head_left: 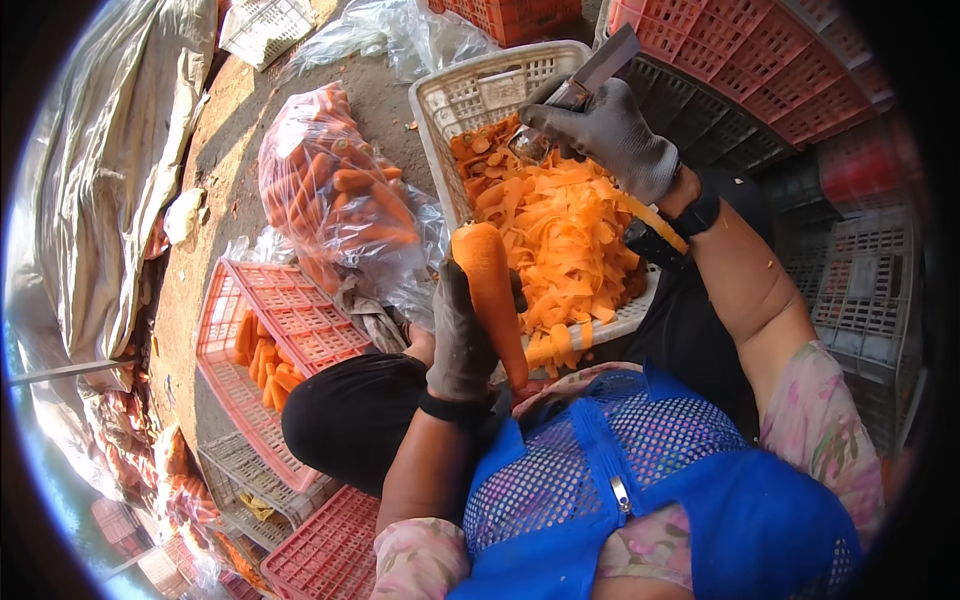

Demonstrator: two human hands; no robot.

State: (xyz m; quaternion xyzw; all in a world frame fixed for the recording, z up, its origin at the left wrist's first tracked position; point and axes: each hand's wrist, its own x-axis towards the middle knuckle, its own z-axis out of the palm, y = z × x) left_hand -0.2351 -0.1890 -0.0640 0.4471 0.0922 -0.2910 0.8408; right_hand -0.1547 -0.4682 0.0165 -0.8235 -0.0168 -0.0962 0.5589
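Dirt ground (250, 112) far left. Grey-gloved left hand (460, 335) grips thick orange carrot (485, 275), grey-gloved right hand (622, 138) broad metal knife (607, 62); loose grip could cause cuts.

A thick carrot (487, 285) and a broad blade (608, 60), both held.
Bright orange and whole, the carrot leaned in the left hand (458, 335), its wide blunt end uppermost, its narrower end slanting down toward the body. The blade, flat, grey and square-tipped, jutted up and rightward from the right hand (622, 140), its lower part hidden by fingers.
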